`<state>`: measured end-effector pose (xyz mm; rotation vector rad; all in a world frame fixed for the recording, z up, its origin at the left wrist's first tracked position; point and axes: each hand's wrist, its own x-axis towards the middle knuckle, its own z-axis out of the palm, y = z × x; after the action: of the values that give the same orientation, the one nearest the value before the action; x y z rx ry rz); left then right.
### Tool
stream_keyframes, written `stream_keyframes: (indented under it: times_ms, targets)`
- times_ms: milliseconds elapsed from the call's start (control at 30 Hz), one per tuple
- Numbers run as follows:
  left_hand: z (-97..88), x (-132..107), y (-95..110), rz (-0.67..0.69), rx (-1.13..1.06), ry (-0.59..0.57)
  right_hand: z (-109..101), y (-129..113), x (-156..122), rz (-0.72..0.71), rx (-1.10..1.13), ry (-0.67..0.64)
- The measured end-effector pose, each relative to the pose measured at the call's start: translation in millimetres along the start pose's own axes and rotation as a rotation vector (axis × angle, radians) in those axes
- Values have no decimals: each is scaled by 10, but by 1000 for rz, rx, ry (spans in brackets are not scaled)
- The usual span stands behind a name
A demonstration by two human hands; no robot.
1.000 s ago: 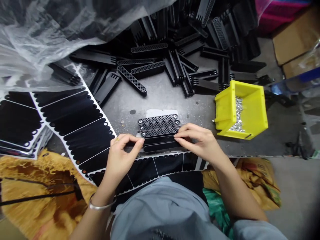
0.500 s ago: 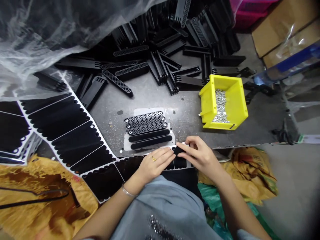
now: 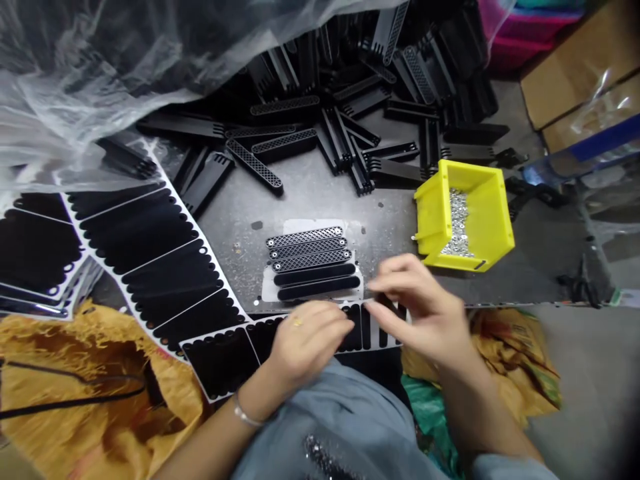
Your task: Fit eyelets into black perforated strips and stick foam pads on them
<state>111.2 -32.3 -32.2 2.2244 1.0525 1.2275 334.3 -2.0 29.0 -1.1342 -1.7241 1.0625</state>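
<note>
— Black adhesive strip under both hands, seen from the head camera?

— Yes, across the near edge of the grey metal worktop, with scalloped pads facing up. Left hand curled down onto the strip, ring and bangle showing. Right hand just beyond, fingers blurred near the strip's end.

— And the grip?

— Left narrow, right fairly wide. Anything actually held? Impossible to tell through the blur and the covering fingers.

— Why the neat row just above the hands?

— Five black bars on a pale sheet, side by side and squared up, three mesh side up, two plain side up. Probably lined up for easy reach and comparison.

— Everything else?

— More loose bars in a heap farther up, near a yellow plastic bin of small silver parts, likely within arm's reach on purpose. Further black adhesive sheets off to the left, under clear plastic film, with a yellow woven sack below.
</note>
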Motion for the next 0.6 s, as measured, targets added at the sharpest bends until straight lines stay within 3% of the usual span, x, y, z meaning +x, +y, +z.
stream_keyframes:
  times_ms: [100, 167, 233, 433, 600]
  targets:
    - [-440, 129, -123, -384, 136, 152, 416, 97, 460, -258, -358, -108]
    - [-639, 174, -249, -617, 140, 114, 621, 180, 674, -389, -457, -168]
    - [-718, 190, -361, -750, 63, 54, 728, 234, 801, -447, -479, -221]
    - [-648, 232, -468, -920, -195, 97, 727, 242, 905, -433, -426, -285]
    - [-641, 264, -476, -967, -243, 109, 790, 222, 900, -427, -462, -299]
